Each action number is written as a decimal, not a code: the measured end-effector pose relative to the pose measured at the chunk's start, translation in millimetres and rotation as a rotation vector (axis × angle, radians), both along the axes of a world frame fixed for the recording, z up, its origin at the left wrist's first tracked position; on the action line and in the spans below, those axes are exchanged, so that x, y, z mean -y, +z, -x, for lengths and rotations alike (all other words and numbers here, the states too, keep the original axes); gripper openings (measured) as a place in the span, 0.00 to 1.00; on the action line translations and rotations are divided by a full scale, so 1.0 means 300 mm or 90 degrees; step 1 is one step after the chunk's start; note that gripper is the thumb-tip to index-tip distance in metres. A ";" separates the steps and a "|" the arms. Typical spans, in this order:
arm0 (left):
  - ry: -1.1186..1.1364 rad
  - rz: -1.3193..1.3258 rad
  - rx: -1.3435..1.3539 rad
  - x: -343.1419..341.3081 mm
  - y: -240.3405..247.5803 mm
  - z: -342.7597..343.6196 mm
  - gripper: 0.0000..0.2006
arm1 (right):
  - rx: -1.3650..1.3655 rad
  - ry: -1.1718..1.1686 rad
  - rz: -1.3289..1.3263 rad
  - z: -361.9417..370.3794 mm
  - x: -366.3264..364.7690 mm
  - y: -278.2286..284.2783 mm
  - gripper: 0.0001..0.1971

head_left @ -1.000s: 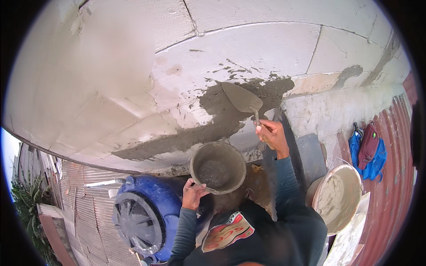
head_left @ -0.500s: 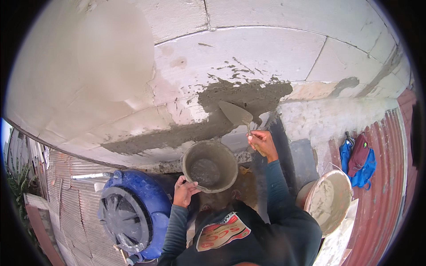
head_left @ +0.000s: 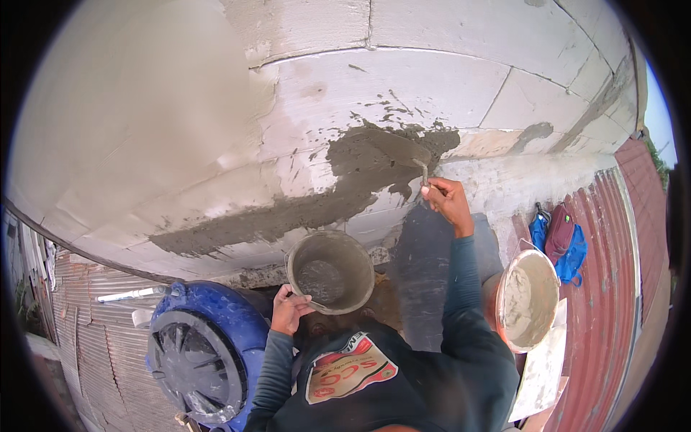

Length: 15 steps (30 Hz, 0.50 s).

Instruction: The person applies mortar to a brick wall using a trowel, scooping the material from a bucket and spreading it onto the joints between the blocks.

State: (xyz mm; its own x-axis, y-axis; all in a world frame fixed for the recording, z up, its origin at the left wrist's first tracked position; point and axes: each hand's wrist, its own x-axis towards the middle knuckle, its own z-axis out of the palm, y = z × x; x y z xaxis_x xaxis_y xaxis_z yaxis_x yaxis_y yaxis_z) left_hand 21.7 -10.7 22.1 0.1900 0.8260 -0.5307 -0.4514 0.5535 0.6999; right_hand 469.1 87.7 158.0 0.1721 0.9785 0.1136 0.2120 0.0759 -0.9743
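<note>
My right hand (head_left: 448,204) is closed round the handle of a trowel (head_left: 398,147). The trowel's pointed blade lies against a patch of wet grey mortar (head_left: 356,160) on the pale block wall (head_left: 403,79). Lower down, my left hand (head_left: 289,308) grips the rim of a grey bucket (head_left: 363,281), fingers at its near left edge. Some grey mix sits at the bottom of this bucket. A long band of mortar runs from the patch down toward the lower left of the wall.
A blue barrel (head_left: 248,317) with a black lid stands at my left. To my right is an orange bucket (head_left: 493,297) holding lighter mix. Blue and maroon bags (head_left: 561,234) hang or lie by reddish corrugated sheeting (head_left: 604,252). Grey corrugated sheeting (head_left: 86,324) lies at far left.
My right hand has moved up and a little right with the trowel, whose blade now lies on the mortar patch. My left hand still holds the bucket. The view has shifted slightly.
</note>
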 end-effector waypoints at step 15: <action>0.037 -0.006 -0.023 0.042 0.034 0.062 0.15 | -0.257 0.065 -0.094 -0.017 -0.023 -0.136 0.14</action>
State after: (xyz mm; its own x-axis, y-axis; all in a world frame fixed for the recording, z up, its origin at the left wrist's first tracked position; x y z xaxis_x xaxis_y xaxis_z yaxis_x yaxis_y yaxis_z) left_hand 3.1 -23.3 32.3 0.1218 0.8398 -0.5291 -0.4574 0.5205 0.7210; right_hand 474.2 94.7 117.4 0.1339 0.9712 0.1971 -0.1988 0.2212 -0.9548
